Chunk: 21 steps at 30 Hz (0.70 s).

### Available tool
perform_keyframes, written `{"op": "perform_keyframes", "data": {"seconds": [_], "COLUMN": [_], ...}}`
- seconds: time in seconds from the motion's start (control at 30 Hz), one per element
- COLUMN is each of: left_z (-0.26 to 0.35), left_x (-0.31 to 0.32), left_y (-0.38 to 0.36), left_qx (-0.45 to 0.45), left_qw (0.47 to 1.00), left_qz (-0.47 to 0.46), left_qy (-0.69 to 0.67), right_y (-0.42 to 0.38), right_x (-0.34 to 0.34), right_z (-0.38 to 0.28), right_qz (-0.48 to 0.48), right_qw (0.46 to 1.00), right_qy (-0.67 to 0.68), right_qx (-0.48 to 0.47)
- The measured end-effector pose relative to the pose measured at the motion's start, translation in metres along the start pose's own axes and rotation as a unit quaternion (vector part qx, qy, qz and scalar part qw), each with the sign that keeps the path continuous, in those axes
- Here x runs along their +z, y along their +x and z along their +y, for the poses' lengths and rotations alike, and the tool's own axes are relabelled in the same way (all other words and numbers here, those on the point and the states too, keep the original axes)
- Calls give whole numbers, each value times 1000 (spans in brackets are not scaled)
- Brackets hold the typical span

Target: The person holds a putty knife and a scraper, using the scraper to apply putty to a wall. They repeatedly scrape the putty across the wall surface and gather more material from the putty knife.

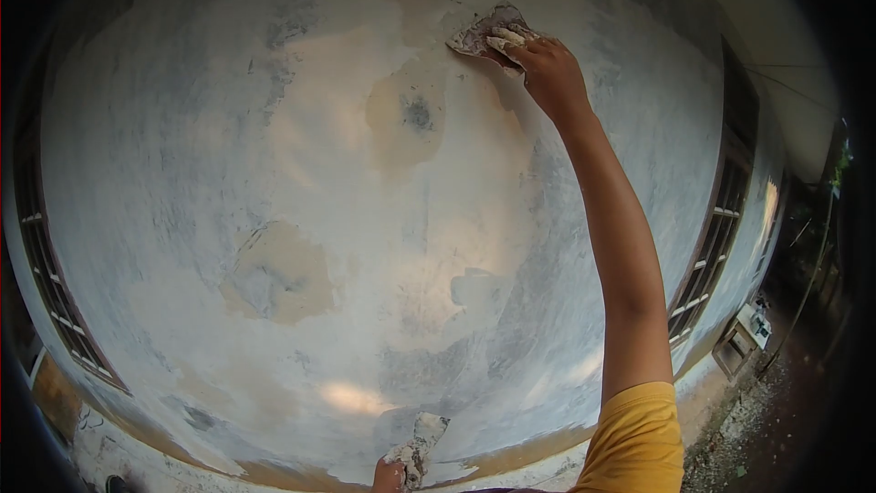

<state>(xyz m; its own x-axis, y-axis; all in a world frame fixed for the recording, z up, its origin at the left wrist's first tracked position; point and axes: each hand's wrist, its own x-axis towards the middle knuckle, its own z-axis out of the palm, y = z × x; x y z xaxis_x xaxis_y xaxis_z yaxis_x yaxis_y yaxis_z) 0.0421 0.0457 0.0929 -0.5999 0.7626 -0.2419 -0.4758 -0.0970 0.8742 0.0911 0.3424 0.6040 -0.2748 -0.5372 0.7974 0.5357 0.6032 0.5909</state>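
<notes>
High on the pale, patchy wall (pixel 365 210), my right hand (pixel 545 68) grips a crumpled, plaster-smeared piece (pixel 488 36) that lies against the surface. Its fingers are bent around the piece, with whitish material on them. Beige patches mark the wall to the left of it and lower down. At the bottom edge, my left hand (pixel 390 475) is closed on a plaster-coated scraper (pixel 427 434), whose flat end points up. Most of that hand is cut off by the frame.
Barred windows stand at the left (pixel 55 283) and right (pixel 721 219). A small wooden stand (pixel 735 349) with things on top is at the lower right, beside gravelly ground (pixel 757 420). A ledge runs along the wall's foot.
</notes>
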Motion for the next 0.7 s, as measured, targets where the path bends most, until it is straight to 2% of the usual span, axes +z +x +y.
{"op": "perform_keyframes", "data": {"seconds": [0.13, 0.23, 0.4, 0.5, 0.67, 0.7], "left_z": [-9, -17, -30, -34, -38, -40], "left_x": [-5, -6, -15, -19, -28, -30], "left_y": [14, 18, 19, 23, 29, 29], "left_qx": [-4, -12, -29, -30, -35, -37], "left_qw": [1000, 1000, 998, 997, 995, 995], "left_qz": [-5, -7, -6, -11, -18, -17], "left_qy": [-8, -24, -47, -65, -89, -93], "right_y": [-3, 10, 16, 3, 18, 23], "right_x": [-7, -18, -4, -2, -28, -23], "right_z": [8, 10, 3, 11, 3, 4], "right_qz": [-9, 8, -22, -43, -17, 19], "right_qw": [1000, 1000, 999, 999, 999, 1000], "right_qy": [4, 22, -15, -10, -14, -15], "right_qx": [24, 15, -19, 15, 24, 13]}}
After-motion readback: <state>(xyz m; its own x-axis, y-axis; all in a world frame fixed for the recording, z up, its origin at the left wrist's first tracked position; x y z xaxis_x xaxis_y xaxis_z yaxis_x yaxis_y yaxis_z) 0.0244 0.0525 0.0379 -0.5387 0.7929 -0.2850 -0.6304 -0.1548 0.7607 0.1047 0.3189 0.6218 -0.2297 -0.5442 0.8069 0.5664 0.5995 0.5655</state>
